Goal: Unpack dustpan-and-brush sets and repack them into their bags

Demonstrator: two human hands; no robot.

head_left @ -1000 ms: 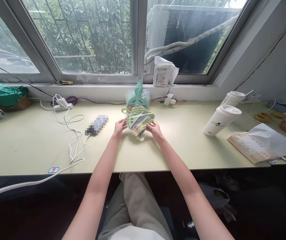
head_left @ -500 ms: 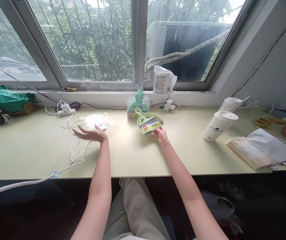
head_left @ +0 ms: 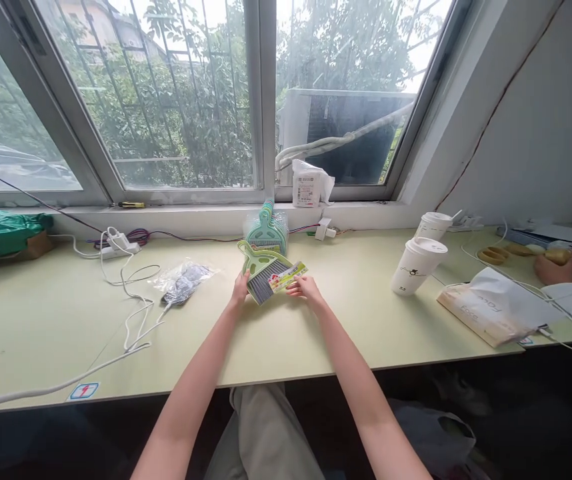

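In front of me is a small green dustpan (head_left: 252, 259) with a grey-bristled brush (head_left: 262, 283) lying in its pan. My left hand (head_left: 240, 288) grips its left edge. My right hand (head_left: 305, 288) has its fingers closed on a printed label card (head_left: 287, 277), which sits slantwise across the brush and sticks out past the pan's right side. Just behind stands a stack of similar teal dustpans (head_left: 266, 230) in clear wrapping, leaning at the window sill. Left of my left hand, a grey item in a clear plastic bag (head_left: 186, 283) lies on the table.
White cables (head_left: 139, 320) and a power strip (head_left: 120, 247) lie at left, near a green bag (head_left: 3, 227). On the right are a lidded paper cup (head_left: 419, 265), another behind it, and a tissue pack (head_left: 491, 307). Another person's hands (head_left: 556, 267) work at the far right.
My left hand has come from beside the bagged item to the dustpan's left edge. The label card now slants away from the pan under my right hand. The bright glow over the bagged item is gone.
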